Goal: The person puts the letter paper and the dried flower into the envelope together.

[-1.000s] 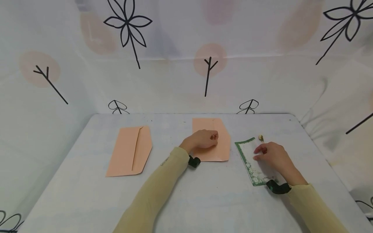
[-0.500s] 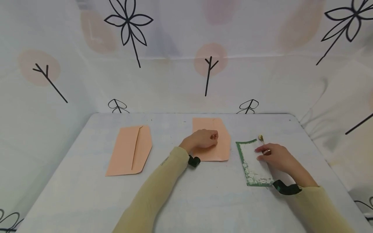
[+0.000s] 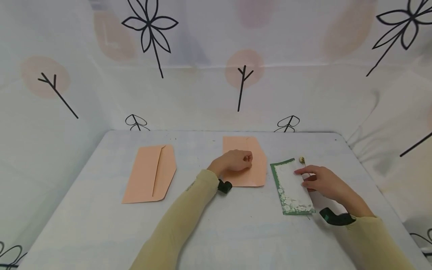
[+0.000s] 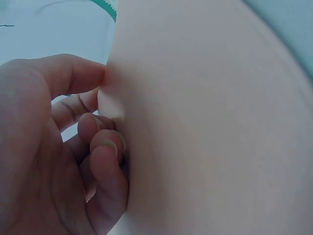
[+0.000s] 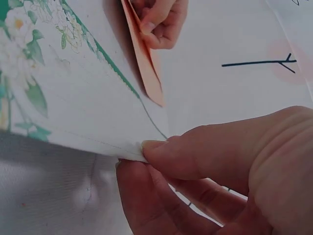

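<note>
The right hand [image 3: 322, 182] has slid the green-bordered card [image 3: 291, 187] a little closer to the middle envelope [image 3: 246, 161] and now pinches the card's right edge between thumb and fingers (the right wrist view shows that edge lifted off the table [image 3: 236, 232]), so the card looks to be on its way up. Half a second ago the card lay slightly farther right of that envelope, with the fingers on top of it. The left hand [image 3: 234, 162] stays loosely curled on the envelope, its fingers gripping the right edge; a second envelope [image 3: 150, 174] lies well to the left.
</note>
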The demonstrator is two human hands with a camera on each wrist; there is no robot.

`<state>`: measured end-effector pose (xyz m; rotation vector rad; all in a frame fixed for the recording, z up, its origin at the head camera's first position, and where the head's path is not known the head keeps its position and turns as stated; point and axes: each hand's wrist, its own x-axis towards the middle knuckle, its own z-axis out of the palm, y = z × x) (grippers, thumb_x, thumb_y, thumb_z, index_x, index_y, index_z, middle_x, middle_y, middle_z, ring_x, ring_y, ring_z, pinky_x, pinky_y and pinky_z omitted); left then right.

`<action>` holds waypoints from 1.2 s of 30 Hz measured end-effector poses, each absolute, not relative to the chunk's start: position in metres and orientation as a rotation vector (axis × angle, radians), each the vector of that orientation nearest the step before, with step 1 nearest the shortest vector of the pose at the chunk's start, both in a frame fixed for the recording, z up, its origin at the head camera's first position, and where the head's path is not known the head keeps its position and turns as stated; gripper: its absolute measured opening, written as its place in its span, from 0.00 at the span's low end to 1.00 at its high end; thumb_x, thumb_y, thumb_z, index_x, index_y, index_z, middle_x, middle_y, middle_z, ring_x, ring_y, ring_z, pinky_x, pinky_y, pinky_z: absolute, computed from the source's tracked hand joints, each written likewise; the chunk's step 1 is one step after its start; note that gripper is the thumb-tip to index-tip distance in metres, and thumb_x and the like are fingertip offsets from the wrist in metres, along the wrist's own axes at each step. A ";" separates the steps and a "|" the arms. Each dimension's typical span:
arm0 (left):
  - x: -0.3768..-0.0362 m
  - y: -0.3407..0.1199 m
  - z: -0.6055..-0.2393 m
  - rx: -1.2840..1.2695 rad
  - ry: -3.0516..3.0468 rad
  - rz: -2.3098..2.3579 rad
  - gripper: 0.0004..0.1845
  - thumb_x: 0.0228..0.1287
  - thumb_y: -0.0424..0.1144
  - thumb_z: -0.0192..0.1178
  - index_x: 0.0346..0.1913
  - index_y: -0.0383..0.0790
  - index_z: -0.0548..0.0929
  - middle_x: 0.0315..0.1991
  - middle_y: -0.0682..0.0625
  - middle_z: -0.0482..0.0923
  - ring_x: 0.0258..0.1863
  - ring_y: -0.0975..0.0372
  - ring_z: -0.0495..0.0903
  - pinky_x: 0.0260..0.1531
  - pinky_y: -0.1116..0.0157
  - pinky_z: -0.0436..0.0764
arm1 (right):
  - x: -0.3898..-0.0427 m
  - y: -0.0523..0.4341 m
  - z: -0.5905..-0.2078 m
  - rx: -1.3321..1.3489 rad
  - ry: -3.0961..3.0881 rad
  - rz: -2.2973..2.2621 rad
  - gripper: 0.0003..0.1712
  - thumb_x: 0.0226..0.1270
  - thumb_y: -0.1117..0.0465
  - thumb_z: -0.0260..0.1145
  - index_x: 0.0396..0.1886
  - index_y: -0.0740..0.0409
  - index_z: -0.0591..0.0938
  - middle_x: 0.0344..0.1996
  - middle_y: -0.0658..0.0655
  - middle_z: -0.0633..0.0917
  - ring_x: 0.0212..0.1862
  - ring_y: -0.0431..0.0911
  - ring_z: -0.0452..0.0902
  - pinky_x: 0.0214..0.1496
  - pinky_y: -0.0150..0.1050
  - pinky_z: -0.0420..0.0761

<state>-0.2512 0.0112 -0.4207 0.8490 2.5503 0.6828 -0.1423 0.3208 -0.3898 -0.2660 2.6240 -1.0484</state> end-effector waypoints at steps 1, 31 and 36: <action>-0.251 0.011 -0.421 0.848 2.546 0.686 0.02 0.70 0.43 0.53 0.40 0.51 0.74 0.29 0.55 0.71 0.31 0.63 0.70 0.32 0.68 0.64 | -0.142 0.321 -0.390 -0.255 2.627 -1.046 0.25 0.67 0.66 0.66 0.62 0.69 0.76 0.60 0.74 0.73 0.50 0.57 0.80 0.40 0.39 0.83; -0.250 0.011 -0.419 0.839 2.550 0.705 0.01 0.69 0.42 0.53 0.39 0.51 0.74 0.28 0.55 0.70 0.33 0.64 0.71 0.33 0.68 0.65 | -0.157 0.303 -0.366 -0.287 2.883 -1.016 0.21 0.72 0.64 0.62 0.62 0.59 0.77 0.60 0.68 0.76 0.55 0.61 0.77 0.50 0.54 0.78; -0.251 0.011 -0.421 0.835 2.563 0.695 0.02 0.69 0.43 0.52 0.39 0.51 0.74 0.29 0.55 0.71 0.34 0.63 0.72 0.34 0.68 0.65 | -0.162 0.294 -0.365 -0.258 2.932 -1.053 0.21 0.73 0.64 0.60 0.63 0.61 0.76 0.57 0.69 0.78 0.43 0.56 0.85 0.46 0.52 0.78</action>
